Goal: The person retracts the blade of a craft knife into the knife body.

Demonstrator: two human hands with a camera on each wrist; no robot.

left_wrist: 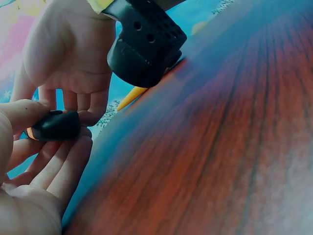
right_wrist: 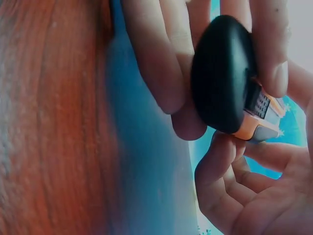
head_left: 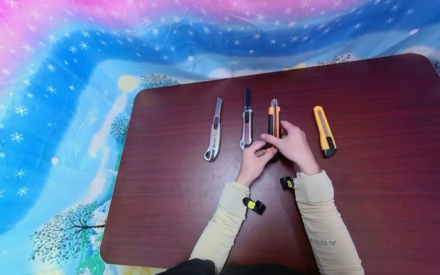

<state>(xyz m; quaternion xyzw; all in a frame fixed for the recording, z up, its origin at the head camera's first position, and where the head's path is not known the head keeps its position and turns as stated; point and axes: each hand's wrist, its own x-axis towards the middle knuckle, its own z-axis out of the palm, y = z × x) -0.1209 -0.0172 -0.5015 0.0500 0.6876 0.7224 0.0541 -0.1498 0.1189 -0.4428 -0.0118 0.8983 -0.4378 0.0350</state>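
Observation:
An orange and black utility knife (head_left: 274,124) is held by both hands above the table, its metal tip pointing away. My left hand (head_left: 252,164) pinches its near end between thumb and fingers. Close by on the right, my right hand (head_left: 297,145) grips the body, thumb across the top and fingers along the far side. The knife's black end cap (left_wrist: 58,126) faces the left wrist view. In the right wrist view the same black end (right_wrist: 222,73) sits between fingers, with the slider partly hidden.
Left of the hands lie a silver utility knife (head_left: 214,133) and a grey-black one (head_left: 246,122), close to my left fingers. A yellow utility knife (head_left: 324,130) rests to the right. The dark red table (head_left: 165,198) has a patterned cloth (head_left: 68,114) beyond its edge.

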